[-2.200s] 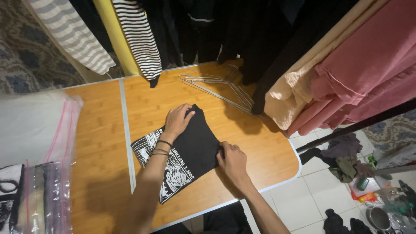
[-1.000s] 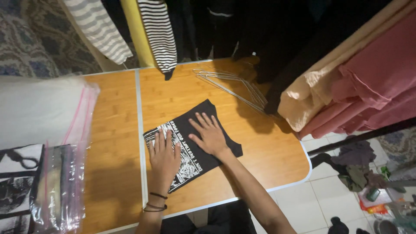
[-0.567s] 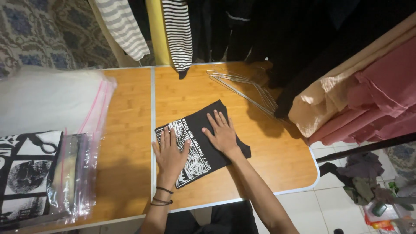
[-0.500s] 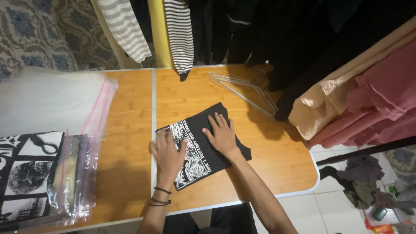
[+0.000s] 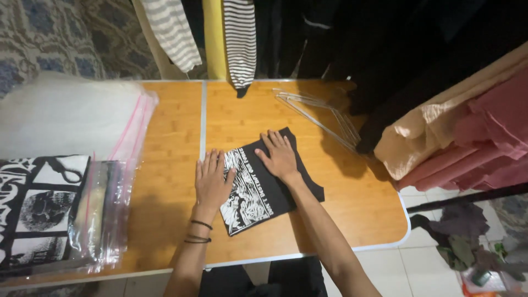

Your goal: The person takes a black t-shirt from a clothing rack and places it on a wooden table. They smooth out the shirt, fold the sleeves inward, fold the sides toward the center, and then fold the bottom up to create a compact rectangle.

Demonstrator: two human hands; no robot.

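At the left edge of the table (image 5: 165,165) we see clear plastic zip bags (image 5: 118,187) with pink seal strips, stacked flat. The lower bags hold folded black-and-white printed garments (image 5: 38,209) near the front-left corner. Behind them, toward the rear-left corner, lies a white, hazy bagged bundle (image 5: 60,121).

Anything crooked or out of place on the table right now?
The folded black shirt lies askew, turned diagonally to the table edges, with both hands flat on it: left hand, right hand. Clothes lie heaped on the tiled floor at right. Nothing looks spilled or damaged.
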